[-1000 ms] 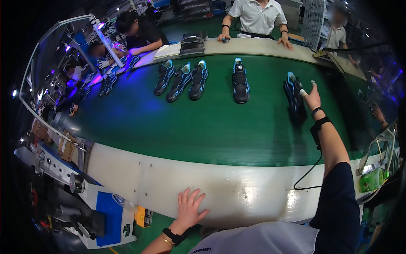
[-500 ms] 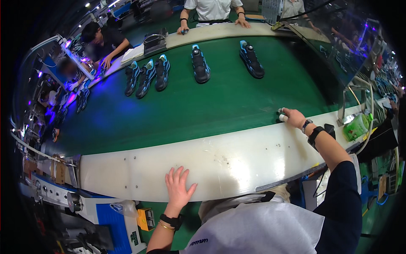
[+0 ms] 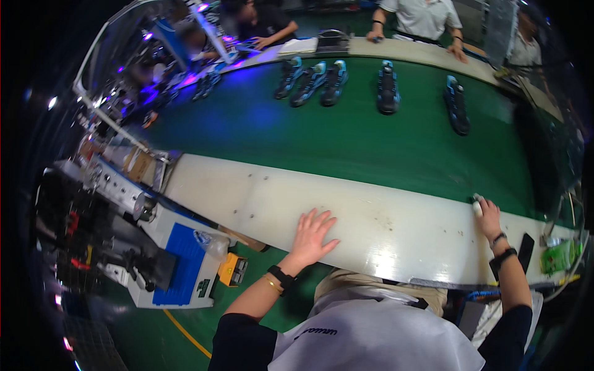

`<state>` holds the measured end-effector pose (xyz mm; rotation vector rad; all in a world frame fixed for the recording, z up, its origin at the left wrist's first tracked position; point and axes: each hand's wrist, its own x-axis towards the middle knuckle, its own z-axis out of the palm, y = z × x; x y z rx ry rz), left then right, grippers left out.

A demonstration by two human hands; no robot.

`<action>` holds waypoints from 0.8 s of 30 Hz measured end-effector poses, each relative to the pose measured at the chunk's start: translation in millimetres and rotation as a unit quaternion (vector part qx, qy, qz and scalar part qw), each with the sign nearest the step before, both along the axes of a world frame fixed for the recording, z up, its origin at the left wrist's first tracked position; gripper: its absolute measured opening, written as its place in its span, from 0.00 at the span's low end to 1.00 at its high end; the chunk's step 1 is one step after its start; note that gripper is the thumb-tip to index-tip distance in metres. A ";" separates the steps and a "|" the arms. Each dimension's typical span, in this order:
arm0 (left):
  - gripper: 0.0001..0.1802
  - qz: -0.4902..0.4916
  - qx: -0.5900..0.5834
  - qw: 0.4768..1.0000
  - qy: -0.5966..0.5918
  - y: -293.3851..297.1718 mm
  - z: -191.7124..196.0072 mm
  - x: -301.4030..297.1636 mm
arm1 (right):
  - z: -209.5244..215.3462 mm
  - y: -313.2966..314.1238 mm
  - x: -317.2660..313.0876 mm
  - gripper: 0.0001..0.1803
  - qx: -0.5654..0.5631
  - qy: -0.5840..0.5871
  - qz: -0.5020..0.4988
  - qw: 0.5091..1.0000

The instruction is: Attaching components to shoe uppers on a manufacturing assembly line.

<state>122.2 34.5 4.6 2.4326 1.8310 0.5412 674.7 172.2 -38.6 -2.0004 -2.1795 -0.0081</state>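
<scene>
My left hand [image 3: 311, 238] lies flat on the white worktop [image 3: 297, 187] near its front edge, fingers spread and holding nothing. Farther right, my right hand [image 3: 489, 219] rests where the worktop meets the green belt [image 3: 365, 151]. White covers sit on some of its fingertips; the fingers are loosely bent and I make out nothing held in them. Across the belt, apart from both hands, stand several black-and-blue sports shoes: one shoe [image 3: 457, 106] at the right, another shoe [image 3: 388, 88] left of it, and a group of shoes [image 3: 311, 85] farther left.
A black flat object [image 3: 526, 252] and a green package [image 3: 558, 256] lie right of my right wrist. A machine with a blue panel [image 3: 183, 267] and a yellow box [image 3: 230, 269] stand at lower left. Across the belt, a co-worker [image 3: 423, 18] rests hands on the far ledge.
The whole view has turned, so the shoes, worktop and co-workers appear farther right. Both my hands keep about the same places on the worktop.
</scene>
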 end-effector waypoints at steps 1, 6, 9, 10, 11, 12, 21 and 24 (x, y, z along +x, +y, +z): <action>0.32 -0.005 -0.008 1.000 -0.004 -5.0 -1.2 -4.8 | 13.1 -12.5 -21.1 0.24 -0.034 -0.010 0.007 0.999; 0.33 0.014 -0.023 1.000 -0.004 -13.7 5.1 -9.3 | 46.1 -84.9 -74.4 0.27 -0.091 0.027 0.051 0.994; 0.33 0.015 -0.023 1.000 -0.007 -15.5 4.1 -11.0 | 58.7 -110.6 -97.9 0.26 -0.118 0.000 0.031 0.993; 0.33 0.009 -0.026 1.000 -0.006 -14.1 4.7 -11.3 | 57.3 -112.9 -99.3 0.26 -0.116 -0.002 0.017 0.993; 0.33 0.024 -0.021 0.999 -0.004 -12.0 4.9 -10.2 | 55.2 -113.8 -97.9 0.26 -0.112 -0.001 0.033 0.993; 0.33 0.012 -0.022 1.000 -0.011 -10.7 4.7 -8.9 | 52.7 -115.1 -96.6 0.26 -0.110 -0.003 0.015 0.994; 0.33 0.003 -0.031 0.999 -0.019 -13.0 8.0 -8.9 | 67.2 -148.2 -95.0 0.33 -0.131 -0.056 0.102 0.985; 0.33 0.005 -0.029 0.999 -0.024 -15.8 8.6 -13.3 | 59.7 -148.1 -93.8 0.36 -0.081 -0.116 0.147 0.979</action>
